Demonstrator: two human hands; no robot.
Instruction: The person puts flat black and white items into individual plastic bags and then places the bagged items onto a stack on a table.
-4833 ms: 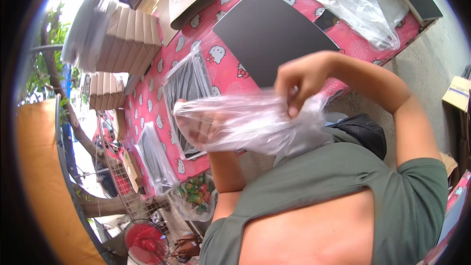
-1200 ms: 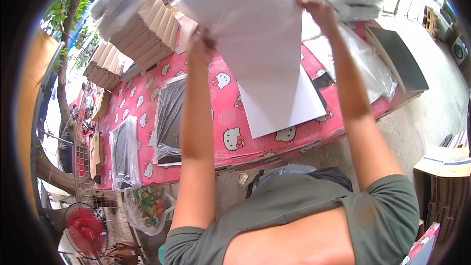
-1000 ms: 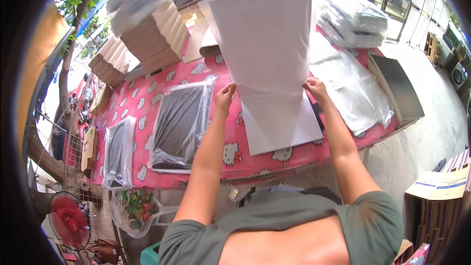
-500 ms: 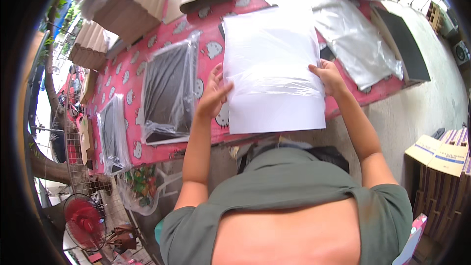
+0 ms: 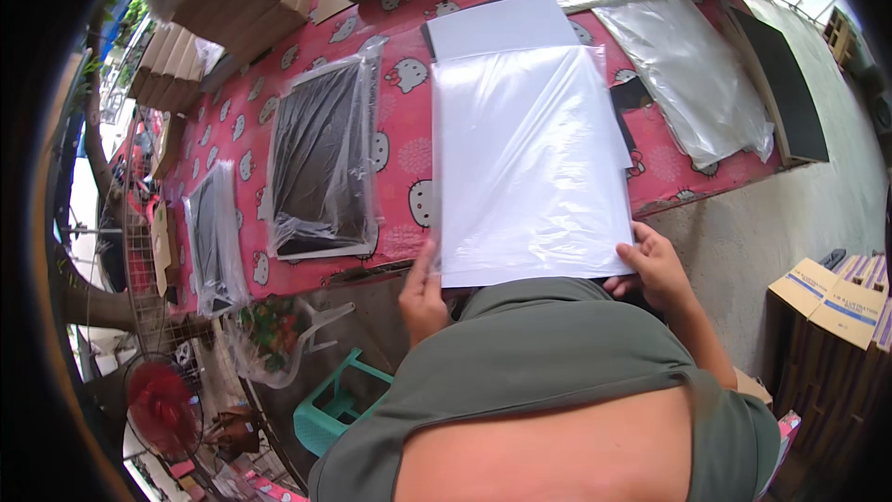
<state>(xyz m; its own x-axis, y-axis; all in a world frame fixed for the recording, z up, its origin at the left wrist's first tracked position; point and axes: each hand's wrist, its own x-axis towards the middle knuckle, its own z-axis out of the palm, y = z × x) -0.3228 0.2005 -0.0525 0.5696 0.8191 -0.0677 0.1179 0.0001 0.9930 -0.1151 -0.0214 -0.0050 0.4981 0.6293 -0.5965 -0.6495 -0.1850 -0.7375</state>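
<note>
A white board (image 5: 520,214) lies inside a clear plastic sleeve (image 5: 534,116) in front of me, its near end at the table's front edge against my shirt. My right hand (image 5: 658,271) pinches the near right corner, thumb on top and fingers partly hidden underneath. At the near left edge, my left hand (image 5: 426,297) holds the sleeve's side between its fingers. Beyond the sleeve, another white sheet (image 5: 506,23) shows, with dark edges under it.
The table has a pink patterned cover (image 5: 404,153). Sleeved black boards (image 5: 321,158) lie left; clear plastic sleeves (image 5: 692,70) and a black board (image 5: 780,84) lie right. Folded brown cardboard (image 5: 242,9) is stacked far left. A green stool (image 5: 339,400) stands below; cartons (image 5: 827,302) stand right.
Both hands have moved down toward my body. The plastic sleeve now reaches the white board's near end, where a bare strip showed before. The white sheet beyond is uncovered.
</note>
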